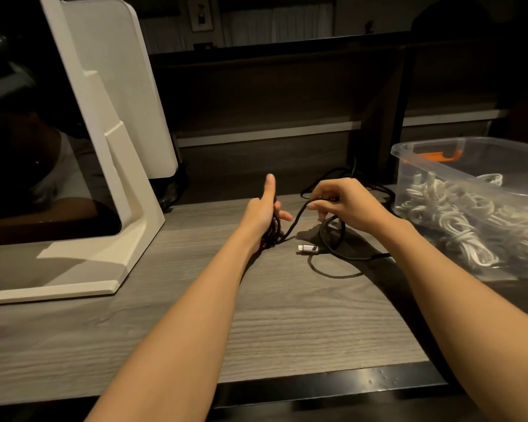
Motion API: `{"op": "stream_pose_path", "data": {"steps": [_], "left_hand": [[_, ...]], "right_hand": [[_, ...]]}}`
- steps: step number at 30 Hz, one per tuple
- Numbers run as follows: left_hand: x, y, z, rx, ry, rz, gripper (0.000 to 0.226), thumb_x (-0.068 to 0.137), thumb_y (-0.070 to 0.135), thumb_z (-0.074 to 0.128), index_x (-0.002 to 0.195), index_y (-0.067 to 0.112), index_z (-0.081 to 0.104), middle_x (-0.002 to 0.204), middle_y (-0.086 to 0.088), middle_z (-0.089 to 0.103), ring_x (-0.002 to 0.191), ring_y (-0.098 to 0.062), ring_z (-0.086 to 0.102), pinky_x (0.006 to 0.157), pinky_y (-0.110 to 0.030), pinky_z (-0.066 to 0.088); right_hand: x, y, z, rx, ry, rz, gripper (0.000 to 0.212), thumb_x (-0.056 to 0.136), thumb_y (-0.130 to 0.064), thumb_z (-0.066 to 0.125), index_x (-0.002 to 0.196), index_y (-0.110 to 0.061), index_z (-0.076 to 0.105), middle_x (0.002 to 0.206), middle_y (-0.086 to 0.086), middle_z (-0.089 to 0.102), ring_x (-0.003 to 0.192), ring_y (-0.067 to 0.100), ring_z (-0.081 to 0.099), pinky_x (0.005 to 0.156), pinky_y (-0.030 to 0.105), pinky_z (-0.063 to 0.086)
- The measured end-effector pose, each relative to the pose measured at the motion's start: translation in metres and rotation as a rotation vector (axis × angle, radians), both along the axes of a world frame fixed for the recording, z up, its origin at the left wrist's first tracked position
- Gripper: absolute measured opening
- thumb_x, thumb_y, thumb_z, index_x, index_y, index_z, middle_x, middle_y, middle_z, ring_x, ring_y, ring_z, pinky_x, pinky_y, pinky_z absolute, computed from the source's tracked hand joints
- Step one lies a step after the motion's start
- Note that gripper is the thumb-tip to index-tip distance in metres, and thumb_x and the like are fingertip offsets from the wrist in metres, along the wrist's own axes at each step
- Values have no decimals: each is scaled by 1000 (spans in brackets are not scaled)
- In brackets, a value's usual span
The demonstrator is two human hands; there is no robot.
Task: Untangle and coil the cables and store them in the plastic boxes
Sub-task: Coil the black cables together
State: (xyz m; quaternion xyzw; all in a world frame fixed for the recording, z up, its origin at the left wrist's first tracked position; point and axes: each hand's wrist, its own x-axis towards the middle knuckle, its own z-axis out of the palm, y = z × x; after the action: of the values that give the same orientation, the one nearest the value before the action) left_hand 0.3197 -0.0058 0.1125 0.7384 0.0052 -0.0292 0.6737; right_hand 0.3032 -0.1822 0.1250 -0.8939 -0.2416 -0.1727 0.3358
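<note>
Black cable (333, 239) looked light, limp and braided, so grippy, but prone to kinking and snagging on its own loops; I'd take hold along the cord, not at the metal plug (308, 248), which lay loose on the bench (256, 315). Part of it was wound round the left hand (264, 213), the rest trailed in loose loops on the bench toward the back and right. Left hand was upright, thumb straight up, fingers (282, 215) curled round the wound turns. Right hand (337, 202) sat just beside it, palm down, fingers pinching the strand running across to the left. Both forearms were stretched forward over the bench. Clear box (409, 153) stood at the right, already holding coiled white cables (448, 220). Judged mid-coil, several loops left to feed.
</note>
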Motion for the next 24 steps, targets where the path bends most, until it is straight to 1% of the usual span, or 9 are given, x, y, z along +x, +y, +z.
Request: {"op": "stream_pose_path", "data": {"steps": [2,4,8,10,14,18,21,23,24], "left_hand": [[-4,-5,0,159,-51,-100,70,93,71,23,62,13,49,57,3,68,77,-20,60,96,-43,43],[-8,-9,1,229,-81,-163,72,95,68,20,75,9,57,64,0,68,74,-17,61,88,-40,44],[-9,-14,0,110,-111,-236,63,95,65,27,86,11,58,69,1,56,58,-9,55,73,-30,49],[-13,-17,-1,53,-86,-305,61,95,65,26,93,12,57,70,1,53,57,-8,51,72,-30,50],[-21,-23,0,-82,-15,-435,52,93,62,38,78,14,51,60,3,48,52,-10,48,53,-24,47],[-18,-20,0,-53,-43,-413,38,93,45,58,70,15,51,55,5,47,50,-8,45,50,-19,42],[-17,-19,-1,-108,10,-321,42,91,49,57,67,15,51,53,4,45,47,-9,45,47,-18,41],[-17,-20,-3,-176,9,-212,43,93,50,55,71,13,55,53,3,45,46,-10,47,47,-19,42],[-17,-21,-4,-206,2,-162,43,94,50,54,75,11,57,53,3,46,46,-10,47,47,-20,42]], "right_hand": [[-4,5,4,76,10,78,5,87,-23,65,88,-18,65,66,0,64,59,3,60,62,16,48],[-6,7,6,139,30,134,4,88,-22,64,87,-19,67,67,2,62,57,2,56,58,13,45],[-6,8,8,231,52,158,6,90,-22,61,89,-25,67,80,0,65,68,-2,58,65,10,46],[-5,8,7,262,76,145,5,91,-22,60,91,-23,65,85,-4,65,75,-4,61,70,9,47],[0,1,5,336,137,82,10,94,-25,56,87,-18,56,79,-4,57,70,0,54,67,14,44],[3,2,2,249,236,103,18,99,-31,44,89,-19,53,85,-3,54,80,7,52,74,20,42],[2,-1,2,263,254,132,31,104,-31,30,98,-14,56,92,-3,53,89,6,51,86,23,39],[4,-5,1,173,211,93,28,103,-28,34,99,-15,59,91,-7,57,91,7,53,94,29,40],[8,-8,-2,56,174,29,23,102,-26,39,102,-17,61,94,-8,59,96,8,54,102,36,37]]}}
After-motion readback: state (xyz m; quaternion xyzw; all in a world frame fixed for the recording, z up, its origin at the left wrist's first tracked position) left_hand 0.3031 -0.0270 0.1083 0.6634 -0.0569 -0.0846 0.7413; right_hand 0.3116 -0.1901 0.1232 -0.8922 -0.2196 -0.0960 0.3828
